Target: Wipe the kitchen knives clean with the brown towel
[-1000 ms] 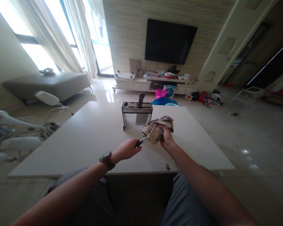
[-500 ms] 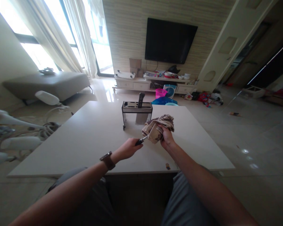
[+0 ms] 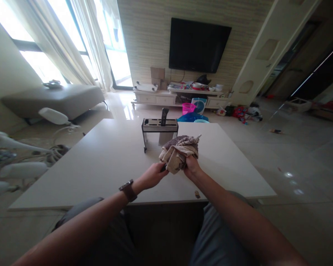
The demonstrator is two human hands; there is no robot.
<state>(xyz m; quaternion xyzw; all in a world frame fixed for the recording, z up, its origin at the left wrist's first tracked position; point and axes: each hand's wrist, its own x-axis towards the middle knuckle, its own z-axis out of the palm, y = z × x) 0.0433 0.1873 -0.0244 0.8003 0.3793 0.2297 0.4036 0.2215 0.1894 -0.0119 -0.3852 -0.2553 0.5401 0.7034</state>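
My left hand (image 3: 154,174) is closed around the black handle (image 3: 163,168) of a metal tool, whose narrow tip pokes out past the cloth at upper right. The rest of that tool is wrapped, so its exact kind is hidden. A brown and beige patterned cloth (image 3: 178,153) lies bunched around it, gripped by my right hand (image 3: 191,166) from the right side. Just behind the cloth stands a knife block (image 3: 155,125) with a dark slotted top and open frame. One broad-bladed knife (image 3: 164,117) sits in it, black handle up.
Both hands are above a white table (image 3: 108,166). A small brownish object (image 3: 197,194) lies by its front edge. Beyond the table are a pink basket (image 3: 188,108), blue items and a low TV cabinet (image 3: 155,99). White lamp-like shapes (image 3: 54,115) stand at left.
The cloth has slid left along the tool toward its handle, and the metal tip now shows at the far end. My right hand moved left with it; my left hand stayed nearly still.
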